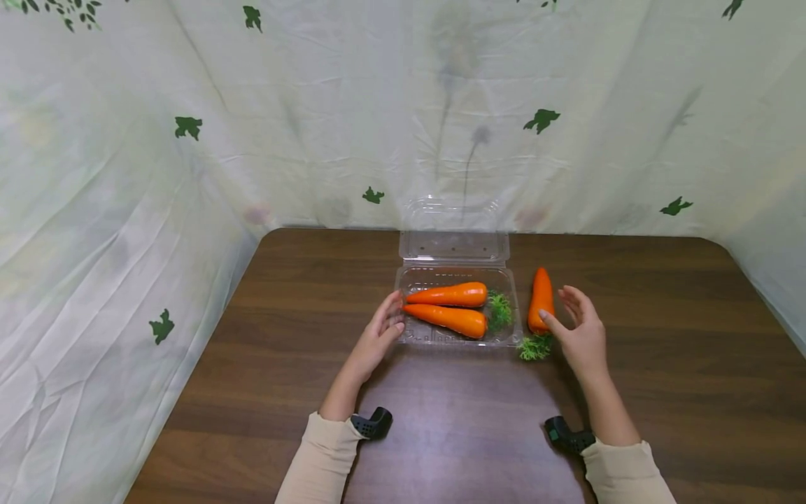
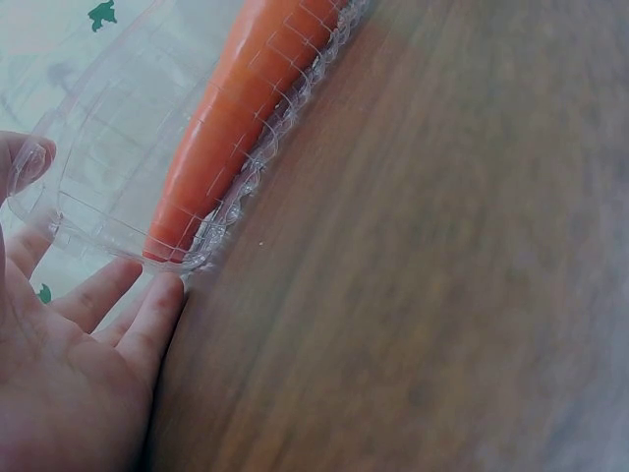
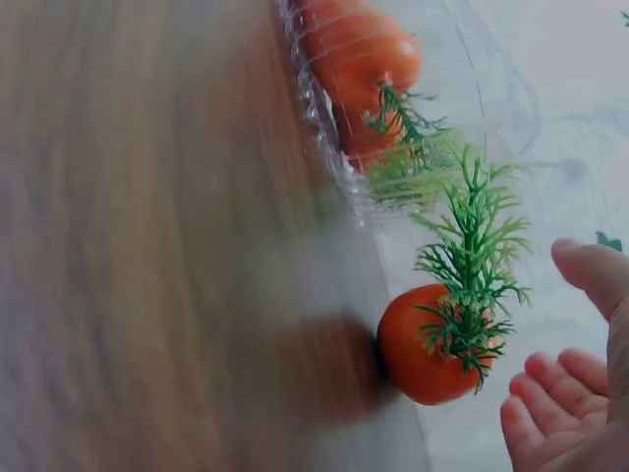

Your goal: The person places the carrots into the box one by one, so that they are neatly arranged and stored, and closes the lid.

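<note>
A clear plastic clamshell box (image 1: 456, 341) sits with its hinged lid (image 1: 453, 246) raised at the back. Two toy carrots, an upper one (image 1: 448, 295) and a lower one (image 1: 450, 318), lie inside, tips left, green tops right. My left hand (image 1: 376, 339) touches the box's left end. In the left wrist view its straight fingers (image 2: 157, 315) are at the end wall and the thumb at the rim. A third carrot (image 1: 541, 299) lies right of the box, its leafy top (image 3: 472, 246) towards me. My right hand (image 1: 584, 341) is beside it, thumb and fingers spread, holding nothing.
The brown wooden table (image 1: 283, 406) has its far edge against a pale curtain (image 1: 352, 119) with green leaf shapes. Black wrist cameras (image 1: 373, 424) are strapped on both forearms above the table's near part.
</note>
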`<action>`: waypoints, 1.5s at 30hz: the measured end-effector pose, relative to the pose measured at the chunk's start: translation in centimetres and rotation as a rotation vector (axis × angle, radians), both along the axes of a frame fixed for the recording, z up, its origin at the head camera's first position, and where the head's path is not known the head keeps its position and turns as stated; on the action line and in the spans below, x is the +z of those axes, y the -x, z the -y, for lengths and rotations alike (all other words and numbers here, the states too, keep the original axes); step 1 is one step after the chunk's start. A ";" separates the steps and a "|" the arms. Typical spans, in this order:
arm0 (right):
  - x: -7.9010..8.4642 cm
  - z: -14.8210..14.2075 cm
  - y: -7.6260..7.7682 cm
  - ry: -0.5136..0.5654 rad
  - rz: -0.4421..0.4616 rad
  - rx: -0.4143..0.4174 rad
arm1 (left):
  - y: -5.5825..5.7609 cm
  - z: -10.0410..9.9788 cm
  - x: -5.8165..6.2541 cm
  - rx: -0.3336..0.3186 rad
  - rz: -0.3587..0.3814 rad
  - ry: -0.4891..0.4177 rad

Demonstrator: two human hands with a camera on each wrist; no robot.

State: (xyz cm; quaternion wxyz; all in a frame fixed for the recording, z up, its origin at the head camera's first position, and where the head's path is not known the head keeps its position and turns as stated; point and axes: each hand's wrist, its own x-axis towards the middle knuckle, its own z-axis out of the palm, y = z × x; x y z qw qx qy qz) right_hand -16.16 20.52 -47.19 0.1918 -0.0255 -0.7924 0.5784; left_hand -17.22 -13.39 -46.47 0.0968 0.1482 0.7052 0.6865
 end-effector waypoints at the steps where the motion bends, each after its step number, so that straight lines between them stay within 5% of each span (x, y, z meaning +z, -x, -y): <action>1: -0.1 0.0 0.0 -0.013 0.011 -0.014 | 0.0 0.0 0.0 0.000 -0.001 -0.001; 22: -1.0 0.9 -0.4 -0.075 0.283 -0.088 | -0.1 0.0 0.1 -0.007 -0.001 0.001; 33: -0.2 0.2 -0.6 -0.234 0.390 -0.110 | 0.0 0.0 0.0 -0.004 0.003 0.007; 39: -0.1 -0.3 -0.7 -0.025 0.328 -0.159 | 0.0 0.0 0.1 -0.002 0.004 0.011; 45: -0.2 -0.5 -0.5 0.472 0.175 -0.049 | 0.0 0.0 0.0 -0.003 -0.001 0.005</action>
